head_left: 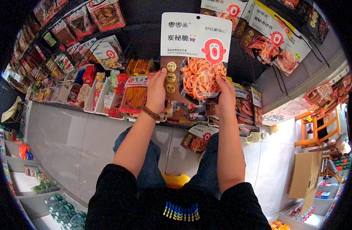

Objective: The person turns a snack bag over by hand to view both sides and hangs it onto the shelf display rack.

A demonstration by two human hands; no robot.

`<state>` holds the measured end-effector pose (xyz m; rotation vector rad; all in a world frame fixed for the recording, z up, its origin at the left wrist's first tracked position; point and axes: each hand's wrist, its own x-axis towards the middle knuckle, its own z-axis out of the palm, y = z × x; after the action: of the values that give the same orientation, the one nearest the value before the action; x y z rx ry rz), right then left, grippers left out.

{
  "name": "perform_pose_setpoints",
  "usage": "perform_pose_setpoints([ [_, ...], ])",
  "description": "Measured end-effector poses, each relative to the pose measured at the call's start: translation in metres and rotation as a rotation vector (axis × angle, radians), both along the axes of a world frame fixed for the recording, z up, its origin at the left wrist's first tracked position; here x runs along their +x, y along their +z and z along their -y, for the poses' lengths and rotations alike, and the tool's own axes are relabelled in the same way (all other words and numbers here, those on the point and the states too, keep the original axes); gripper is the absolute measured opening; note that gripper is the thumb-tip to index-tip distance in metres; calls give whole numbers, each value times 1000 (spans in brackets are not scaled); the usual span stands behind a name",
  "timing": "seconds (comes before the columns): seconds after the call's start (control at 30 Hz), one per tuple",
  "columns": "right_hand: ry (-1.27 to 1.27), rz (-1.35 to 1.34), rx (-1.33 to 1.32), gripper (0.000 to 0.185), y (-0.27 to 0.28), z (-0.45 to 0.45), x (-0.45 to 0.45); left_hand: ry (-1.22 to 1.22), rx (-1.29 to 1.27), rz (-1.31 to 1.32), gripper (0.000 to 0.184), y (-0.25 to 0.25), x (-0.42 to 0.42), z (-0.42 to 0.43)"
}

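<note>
Between my two hands a large snack bag is held upright, its printed front facing me. The bag is white on top and brown below, with a red cartoon figure and a picture of orange-red strips; a hang hole shows at its top edge. My left hand grips its lower left edge, a braided bracelet on the wrist. On the lower right edge, my right hand is closed with the thumb on the front. Fingers behind the bag are hidden. A similar snack bag is low between my knees.
Snack packs hang on the dark wall ahead. White baskets of packaged food line the low shelf. A clear bottle lies on the tiled floor. To the right are a cardboard box and a wooden chair; bottles stand lower left.
</note>
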<state>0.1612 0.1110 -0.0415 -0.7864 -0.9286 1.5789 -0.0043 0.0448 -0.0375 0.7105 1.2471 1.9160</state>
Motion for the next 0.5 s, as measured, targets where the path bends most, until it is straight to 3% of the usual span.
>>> perform_pose_setpoints([
  [0.5,16,-34,20,22,3,3,-2,-69,13,19,33,7,2,4],
])
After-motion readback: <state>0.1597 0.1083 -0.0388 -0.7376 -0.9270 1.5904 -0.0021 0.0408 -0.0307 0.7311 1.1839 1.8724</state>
